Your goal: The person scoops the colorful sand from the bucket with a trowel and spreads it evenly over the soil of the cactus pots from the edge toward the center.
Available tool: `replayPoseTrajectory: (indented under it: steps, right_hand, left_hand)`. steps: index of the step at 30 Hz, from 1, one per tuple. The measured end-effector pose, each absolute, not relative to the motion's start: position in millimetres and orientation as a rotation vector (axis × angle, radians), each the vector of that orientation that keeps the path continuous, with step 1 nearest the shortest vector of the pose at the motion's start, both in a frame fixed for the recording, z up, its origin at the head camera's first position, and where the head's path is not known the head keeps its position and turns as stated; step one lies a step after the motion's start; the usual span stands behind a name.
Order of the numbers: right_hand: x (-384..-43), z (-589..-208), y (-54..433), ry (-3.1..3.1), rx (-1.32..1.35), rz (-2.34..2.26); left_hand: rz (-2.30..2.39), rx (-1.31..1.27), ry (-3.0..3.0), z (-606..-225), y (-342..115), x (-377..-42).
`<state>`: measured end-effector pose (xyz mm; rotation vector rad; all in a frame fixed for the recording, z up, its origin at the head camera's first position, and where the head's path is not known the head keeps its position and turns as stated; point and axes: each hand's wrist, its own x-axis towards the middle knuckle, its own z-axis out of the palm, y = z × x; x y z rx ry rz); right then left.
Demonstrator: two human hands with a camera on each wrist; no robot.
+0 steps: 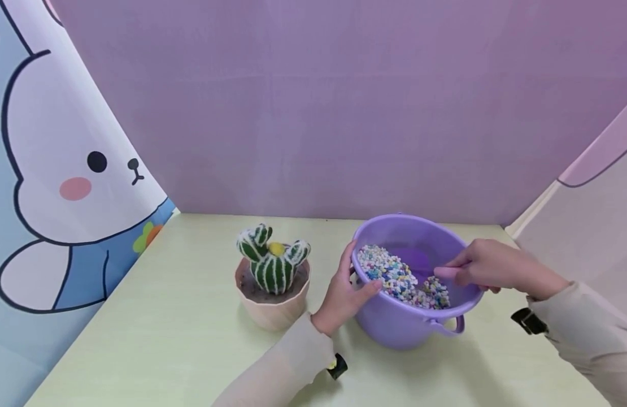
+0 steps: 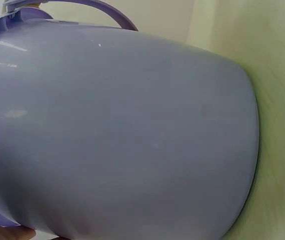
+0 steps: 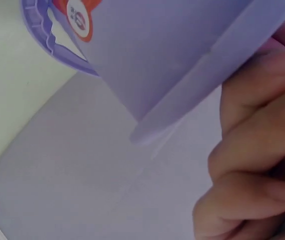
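A purple bucket tilts toward me on the table, with small multicoloured beads heaped inside. My left hand holds its left rim, the thumb over the edge and the fingers along the outside. Over the right side of the bucket, my right hand grips the pink handle of a scoop. Beads cover the scoop's lower end, so its shape is hidden. In the right wrist view the fingers are curled beside the bucket's rim. The bucket's wall fills most of the left wrist view.
Left of the bucket stands a cactus in a pale pink pot, close to my left forearm. The bucket's carrying handle hangs at its front. A purple wall rises behind the pale green table.
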<state>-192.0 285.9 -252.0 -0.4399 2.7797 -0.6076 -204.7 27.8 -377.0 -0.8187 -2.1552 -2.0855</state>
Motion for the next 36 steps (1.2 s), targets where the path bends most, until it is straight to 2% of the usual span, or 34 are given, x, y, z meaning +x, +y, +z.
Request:
replayPoseTrajectory:
  steps: [18, 36]
  right_hand:
    - [-199, -256, 310, 2.531, -0.445, -0.923]
    - [-192, -244, 314, 2.524, -0.418, -0.933]
  left_hand:
    - [-2.061, -0.797, -2.249, -374, 26, -204]
    - [-2.039, -0.806, -2.318, -369, 21, -204]
